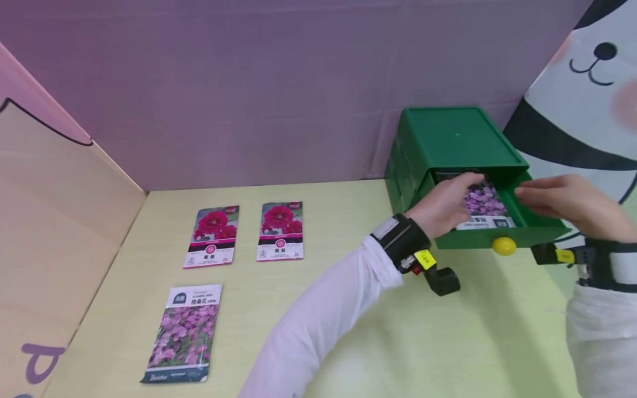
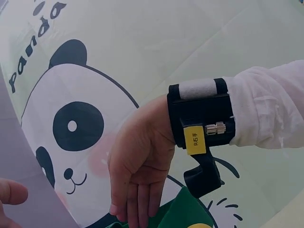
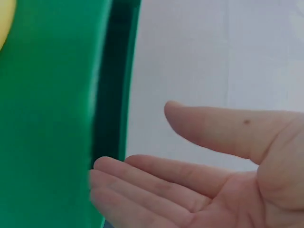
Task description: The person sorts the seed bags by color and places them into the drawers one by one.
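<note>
In the head view, a green drawer box (image 1: 455, 146) stands at the far right of the yellow-green bench (image 1: 348, 331), against the purple back wall. Its drawer (image 1: 502, 229) is pulled out toward the person, with a yellow knob (image 1: 504, 245) on the front. Inside the drawer lies a seed packet with purple flowers (image 1: 484, 204), face up. The left hand (image 1: 445, 207) reaches over the drawer's left wall, its fingers bent onto the packet's upper left part; whether they grip it cannot be told. The right hand (image 1: 572, 204) sits at the drawer's right wall, fingers stretched out flat toward the packet. Well left of the box, two red-flower packets (image 1: 211, 236) (image 1: 280, 231) lie side by side on the bench, and a second purple-flower packet (image 1: 183, 333) lies nearer the person.

In the left wrist view, the right hand (image 2: 140, 168) hangs with straight, relaxed fingers, their tips just at the green drawer edge (image 2: 178, 216) below. A panda print covers the wall behind.

In the right wrist view, the right hand (image 3: 209, 161) is flat, palm showing, thumb spread apart, with fingertips touching the green side of the drawer (image 3: 52, 118). It holds nothing.
</note>
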